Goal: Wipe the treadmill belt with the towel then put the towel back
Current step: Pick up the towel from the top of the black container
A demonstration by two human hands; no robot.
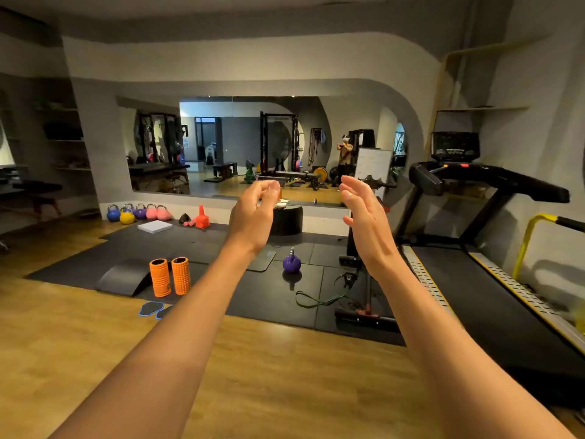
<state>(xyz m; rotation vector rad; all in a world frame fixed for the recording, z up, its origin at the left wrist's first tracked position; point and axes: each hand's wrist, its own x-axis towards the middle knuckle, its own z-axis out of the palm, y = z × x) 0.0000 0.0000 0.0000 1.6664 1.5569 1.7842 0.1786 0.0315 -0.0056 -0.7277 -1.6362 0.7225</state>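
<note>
Two bare forearms are extending forward from the bottom edge, nearest the camera, over wood flooring. The left hand (pixel 253 217) is being held raised with fingers loosely curled, gripping nothing. The right hand (pixel 367 217) is being held beside it, open and flat, palm turned inward, also empty.

The treadmill belt (pixel 468 299) is lying to the right and below the right hand, running dark between two ribbed side rails (pixel 519 289). Its surface is showing no cloth on it. The treadmill console (pixel 456 147) is standing well beyond.

The towel is not being positively identified. A small pale item (pixel 281 203) is resting on a black round stool (pixel 286 220) just behind the left hand's fingers; it may be folded cloth, but it is too small to confirm.

Judgement: a towel will be handling as light, soft and limp, not fragile; it will be bunching and trailing if pinched at one corner. Taking hold across the middle of the fold, full palm over it, looks soundest for pressing it flat on the belt. Neither hand is touching the belt or the pale item.
</note>
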